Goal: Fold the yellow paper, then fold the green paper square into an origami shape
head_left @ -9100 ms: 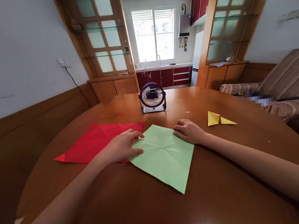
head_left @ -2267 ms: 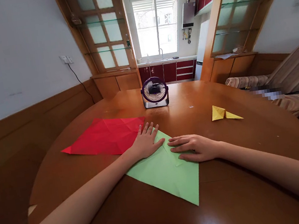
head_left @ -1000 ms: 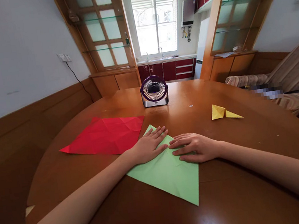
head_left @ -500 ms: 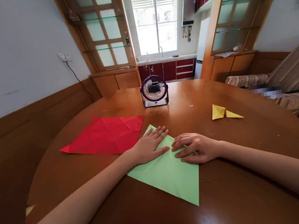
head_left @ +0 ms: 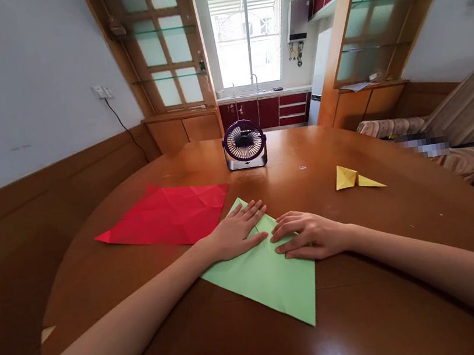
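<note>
A folded sheet of light green paper (head_left: pixel 269 281) lies flat on the table in front of me, one corner pointing toward me and another away. My left hand (head_left: pixel 238 230) rests flat on its upper left part, fingers stretched out and spread. On the paper's right edge lies my right hand (head_left: pixel 304 235), its fingers apart, slightly bent and touching the surface. The two thumbs are close to each other near the paper's middle. Part of the paper is hidden under both hands.
A creased red paper sheet (head_left: pixel 167 214) lies to the left, close to my left hand. Farther right sits a folded yellow paper piece (head_left: pixel 354 177). A small purple fan (head_left: pixel 244 144) stands at the back of the round wooden table (head_left: pixel 225 343).
My right hand has shifted very slightly left along the green paper. My left hand and the paper stay practically where they were.
</note>
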Demonstrator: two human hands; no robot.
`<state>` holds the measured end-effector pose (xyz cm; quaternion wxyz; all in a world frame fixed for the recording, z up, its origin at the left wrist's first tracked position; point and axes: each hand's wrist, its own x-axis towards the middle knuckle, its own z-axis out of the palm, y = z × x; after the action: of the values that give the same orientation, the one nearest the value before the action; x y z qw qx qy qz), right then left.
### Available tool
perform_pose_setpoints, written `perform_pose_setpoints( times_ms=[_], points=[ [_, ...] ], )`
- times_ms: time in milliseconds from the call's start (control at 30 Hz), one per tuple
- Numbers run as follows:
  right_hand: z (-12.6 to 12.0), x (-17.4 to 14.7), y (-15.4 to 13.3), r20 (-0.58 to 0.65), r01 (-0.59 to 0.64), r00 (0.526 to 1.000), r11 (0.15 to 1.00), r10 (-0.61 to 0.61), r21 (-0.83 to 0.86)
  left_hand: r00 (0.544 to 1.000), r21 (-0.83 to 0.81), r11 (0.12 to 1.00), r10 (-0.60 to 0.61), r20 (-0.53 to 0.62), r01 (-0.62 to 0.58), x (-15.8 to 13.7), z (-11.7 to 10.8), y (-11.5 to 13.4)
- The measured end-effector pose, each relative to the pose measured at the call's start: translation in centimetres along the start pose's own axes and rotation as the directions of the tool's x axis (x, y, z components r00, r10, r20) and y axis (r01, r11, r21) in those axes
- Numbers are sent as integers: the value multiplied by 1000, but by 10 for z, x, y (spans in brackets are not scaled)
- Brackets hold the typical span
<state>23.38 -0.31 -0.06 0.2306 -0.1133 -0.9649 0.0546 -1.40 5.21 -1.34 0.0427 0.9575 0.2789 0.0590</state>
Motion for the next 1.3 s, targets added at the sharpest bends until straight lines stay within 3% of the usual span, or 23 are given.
perform_pose_setpoints(
  times_ms=[500, 600, 700, 800, 1000, 1300],
  points=[
    [0, 1, 0, 12, 5, 1000, 1000, -5, 6, 999, 49, 998, -46, -10, 47, 2, 1, 1],
    [0, 0, -1, 16, -5, 1000, 1000, 5, 4, 995, 124, 991, -35, -89, 46, 1, 0, 3],
    [0, -1, -1, 13, -15, 1000, 1000, 15, -1, 975, 201, 980, 39, -220, 7, 0, -3, 8],
    [1, -2, 0, 8, -20, 1000, 1000, 20, -10, 954, 260, 965, 107, -280, -32, -1, -6, 15],
    [2, -4, 1, 1, -25, 1000, 1000, 25, -13, 958, 253, 965, 139, -252, -74, -1, -4, 17],
    [3, -4, 1, -5, -22, 1000, 1000, 22, -4, 985, 203, 979, 34, -170, 2, -1, -1, 12]
  ],
)
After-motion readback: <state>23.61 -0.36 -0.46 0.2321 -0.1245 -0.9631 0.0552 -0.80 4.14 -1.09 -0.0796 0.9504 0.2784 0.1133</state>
